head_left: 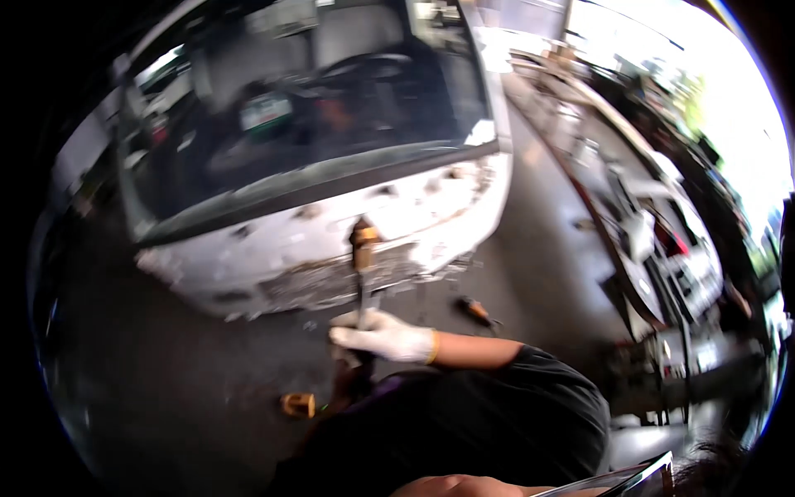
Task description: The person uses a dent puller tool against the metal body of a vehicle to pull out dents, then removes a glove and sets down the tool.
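Observation:
My right hand (385,335), in a white glove with a yellow cuff, is closed round the dark shaft of a long tool (363,257). The tool stands nearly upright in view, its brown and yellow upper part in front of the damaged white front panel (323,248) of a vehicle. Whether it touches the panel cannot be made out. Just below the glove is a dim brownish shape, possibly my left hand (346,377), too dark and blurred for its fingers to show.
The vehicle's windscreen (331,108) is above the panel. An orange and black tool (474,310) and a yellow object (298,405) lie on the dark floor (199,356). Vehicle parts and a long panel (613,224) stand at the right.

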`<state>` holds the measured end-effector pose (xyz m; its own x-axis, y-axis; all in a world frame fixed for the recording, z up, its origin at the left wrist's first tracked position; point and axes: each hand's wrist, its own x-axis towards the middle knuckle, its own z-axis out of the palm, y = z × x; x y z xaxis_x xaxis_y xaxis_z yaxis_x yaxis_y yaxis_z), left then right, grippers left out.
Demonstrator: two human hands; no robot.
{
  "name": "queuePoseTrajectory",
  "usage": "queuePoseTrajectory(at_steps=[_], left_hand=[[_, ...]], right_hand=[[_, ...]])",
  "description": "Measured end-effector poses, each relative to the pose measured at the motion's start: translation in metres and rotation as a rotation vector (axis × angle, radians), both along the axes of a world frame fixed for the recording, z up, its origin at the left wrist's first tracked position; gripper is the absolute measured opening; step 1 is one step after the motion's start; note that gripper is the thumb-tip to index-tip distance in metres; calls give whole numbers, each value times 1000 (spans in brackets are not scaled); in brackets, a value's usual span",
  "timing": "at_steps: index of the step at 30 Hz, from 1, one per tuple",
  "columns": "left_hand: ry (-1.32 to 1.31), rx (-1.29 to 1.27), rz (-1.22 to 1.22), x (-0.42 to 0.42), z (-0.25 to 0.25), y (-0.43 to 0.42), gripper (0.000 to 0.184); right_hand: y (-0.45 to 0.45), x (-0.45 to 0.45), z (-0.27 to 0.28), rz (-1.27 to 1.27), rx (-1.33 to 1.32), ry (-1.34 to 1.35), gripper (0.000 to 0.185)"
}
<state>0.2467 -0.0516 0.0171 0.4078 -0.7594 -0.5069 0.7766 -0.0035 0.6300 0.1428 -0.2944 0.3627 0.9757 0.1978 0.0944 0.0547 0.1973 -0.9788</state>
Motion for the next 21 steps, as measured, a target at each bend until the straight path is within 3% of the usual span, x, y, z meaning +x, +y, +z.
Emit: queuePoseTrajectory(at_steps=[5,6,8,9,10,11,13,14,15,18,21], left_hand=[[-120,109,-3,-1,-56,30,57],[-109,115,-16,-4,-68,40,57],[-465,578,-82,-22,-98,68,60],[-1329,527,-284,-32,-134,103,54],[-1364,637,-416,-58,-127,137,52],[-1176,742,-567,-80,-113,168,50],[-765,859,-769,-103,-69,205,47],[-597,862,-883,-106,-56,221,45],[-474,848,-997,-101,-44,228,44],[-235,725,-1343,-68,-34,233,39],[-147,609,-1559,-20,-27,212,35]], right_hand=[[-19,-10,-89,-352,515,184,46],[-24,-15,-111,-367,521,193,46],[-34,-27,-148,-370,728,241,43],[-30,-34,-145,-670,513,350,36],[-29,-42,-180,-723,433,337,30],[-41,-58,-198,-590,397,281,30],[-38,-72,-207,-677,405,404,33],[-46,-82,-223,-598,377,461,39],[-46,-89,-230,-623,320,640,43],[-41,-106,-259,-804,8,710,43],[-14,-118,-294,-1040,130,750,38]])
